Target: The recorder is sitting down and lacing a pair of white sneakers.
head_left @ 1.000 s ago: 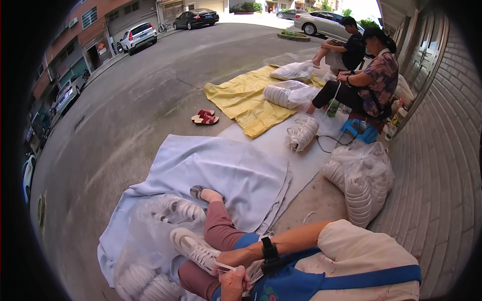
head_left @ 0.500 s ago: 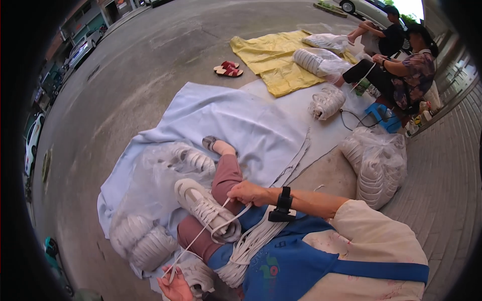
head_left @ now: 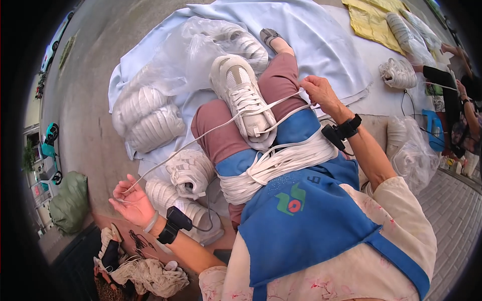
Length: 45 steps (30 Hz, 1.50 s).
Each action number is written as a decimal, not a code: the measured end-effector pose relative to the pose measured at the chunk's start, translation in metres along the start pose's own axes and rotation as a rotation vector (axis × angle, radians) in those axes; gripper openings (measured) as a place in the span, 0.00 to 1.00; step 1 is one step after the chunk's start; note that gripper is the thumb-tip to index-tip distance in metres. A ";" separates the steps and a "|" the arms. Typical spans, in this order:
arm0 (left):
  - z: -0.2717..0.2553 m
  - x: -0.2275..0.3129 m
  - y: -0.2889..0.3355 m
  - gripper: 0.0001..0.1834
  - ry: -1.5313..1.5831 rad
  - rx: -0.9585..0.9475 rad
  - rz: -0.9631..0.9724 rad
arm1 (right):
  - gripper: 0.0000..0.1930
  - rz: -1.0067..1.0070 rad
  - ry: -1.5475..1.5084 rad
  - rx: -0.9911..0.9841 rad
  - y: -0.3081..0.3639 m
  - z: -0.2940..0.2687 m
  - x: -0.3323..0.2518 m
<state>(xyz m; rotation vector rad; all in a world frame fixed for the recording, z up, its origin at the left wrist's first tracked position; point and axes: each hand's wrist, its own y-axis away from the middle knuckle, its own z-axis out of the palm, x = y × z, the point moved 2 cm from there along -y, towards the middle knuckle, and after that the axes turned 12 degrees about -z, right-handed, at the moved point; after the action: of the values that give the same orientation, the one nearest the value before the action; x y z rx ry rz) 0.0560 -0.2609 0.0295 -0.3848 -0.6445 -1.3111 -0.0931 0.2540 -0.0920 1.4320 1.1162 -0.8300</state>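
A beige and white sneaker rests across my thighs, its lace threaded through the eyelets. My right hand, to the right of the shoe, pinches one white shoelace between thumb and fingers. That lace runs long over the shoe and down to the left. My left hand is stretched out low on the left, palm up with curled fingers, and the lace's far length passes into its fingers. A thick bundle of white laces lies across my lap on the blue apron.
Wrapped sneakers in clear plastic and loose ones lie left of my legs on a pale blue cloth. A heap of laces sits at lower left. A green sack stands farther left; another person sits at right.
The view has tilted down and turned. My left hand is now farther out to the left, and a longer stretch of lace spans between my hands. The shoe remains on my lap.
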 end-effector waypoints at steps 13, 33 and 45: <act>0.100 -0.187 -0.017 0.15 -0.887 -0.052 -0.742 | 0.05 -0.744 0.450 -0.379 0.052 0.033 -0.067; 0.086 -0.207 -0.017 0.09 -0.993 0.090 -0.774 | 0.02 -0.806 0.840 -0.478 0.060 0.044 -0.041; 0.091 -0.203 -0.021 0.11 -1.210 0.114 -0.854 | 0.07 -0.759 0.728 -0.462 0.045 0.049 -0.046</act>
<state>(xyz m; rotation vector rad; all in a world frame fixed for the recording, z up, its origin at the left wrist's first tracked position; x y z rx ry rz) -0.0086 -0.0555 -0.0308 -0.8751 -2.0517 -1.7493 -0.0613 0.1982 -0.0426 0.9007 2.3204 -0.4719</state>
